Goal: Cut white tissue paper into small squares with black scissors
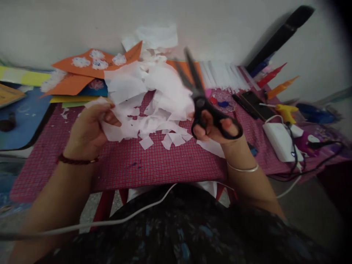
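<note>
My right hand (213, 126) has its fingers through the black handles of a pair of scissors (200, 96), raised over the right side of the paper pile. The blades are slightly apart and point up and away, blurred by motion. My left hand (89, 128) is closed, thumb and fingers pinching a piece of white paper (114, 132) at the pile's left edge. Between and beyond both hands lies a heap of white paper sheets and cut scraps (167, 90). Small loose scraps (147, 142) lie at its near edge.
Orange card with white flowers (98, 64) leans at the back left. A fringed white paper strip (222, 75) lies behind the scissors. On the right are a phone (255, 102), a yellow glue gun (286, 113), a white box (282, 141) and cables. A white cable (132, 219) crosses my lap.
</note>
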Demonstrator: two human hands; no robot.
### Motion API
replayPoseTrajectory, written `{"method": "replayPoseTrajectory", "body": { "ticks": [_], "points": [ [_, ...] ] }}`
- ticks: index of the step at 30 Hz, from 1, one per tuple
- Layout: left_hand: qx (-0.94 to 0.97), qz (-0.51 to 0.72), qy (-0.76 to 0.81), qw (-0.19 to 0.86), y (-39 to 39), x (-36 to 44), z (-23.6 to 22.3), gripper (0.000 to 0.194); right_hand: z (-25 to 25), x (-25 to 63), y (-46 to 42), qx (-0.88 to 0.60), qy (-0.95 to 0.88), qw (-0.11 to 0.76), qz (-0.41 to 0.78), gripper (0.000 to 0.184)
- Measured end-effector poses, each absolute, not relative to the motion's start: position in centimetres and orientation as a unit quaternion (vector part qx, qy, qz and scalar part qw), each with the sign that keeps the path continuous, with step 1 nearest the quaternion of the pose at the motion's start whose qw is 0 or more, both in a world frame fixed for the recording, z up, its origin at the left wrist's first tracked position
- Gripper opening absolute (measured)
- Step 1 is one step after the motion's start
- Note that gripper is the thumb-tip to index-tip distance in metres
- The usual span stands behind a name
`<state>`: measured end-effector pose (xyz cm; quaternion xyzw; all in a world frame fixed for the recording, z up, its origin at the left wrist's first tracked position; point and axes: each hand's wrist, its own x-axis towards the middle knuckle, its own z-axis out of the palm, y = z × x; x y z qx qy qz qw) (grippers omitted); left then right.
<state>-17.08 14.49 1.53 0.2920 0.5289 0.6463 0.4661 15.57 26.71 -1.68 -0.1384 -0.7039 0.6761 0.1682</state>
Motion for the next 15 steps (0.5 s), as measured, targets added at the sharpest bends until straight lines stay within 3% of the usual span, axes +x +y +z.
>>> {"method": "replayPoseTrajectory", "body": {
  "ticks": [5, 8, 11, 13, 15],
  "points": [
    [0.503, 0.48, 0.615, 0.372, 17.6, -15.1, 3.5, 0.024, -0.8, 18.0, 28.4, -0.066, -0.624, 0.323, 0.708, 0.065],
    [0.639, 0.323, 0.643, 0.273, 20.0, -12.6, 3.8, 0.017, -0.8, 18.7, 28.9, -0.051, -0.608, 0.36, 0.706, 0.066],
    [0.72, 0.255, 0.632, 0.131, 21.6, -8.8, 3.5, 0.049, -0.7, 19.0, 29.3, -0.04, -0.599, 0.394, 0.696, 0.072],
    [0.769, 0.232, 0.587, 0.101, 22.3, -5.8, 2.9, 0.045, -0.5, 19.2, 29.5, -0.059, -0.585, 0.411, 0.697, 0.074],
    [0.791, 0.224, 0.546, 0.161, 23.3, -2.8, 1.8, 0.027, -0.1, 19.4, 29.6, -0.101, -0.567, 0.423, 0.7, 0.074]
  ]
}}
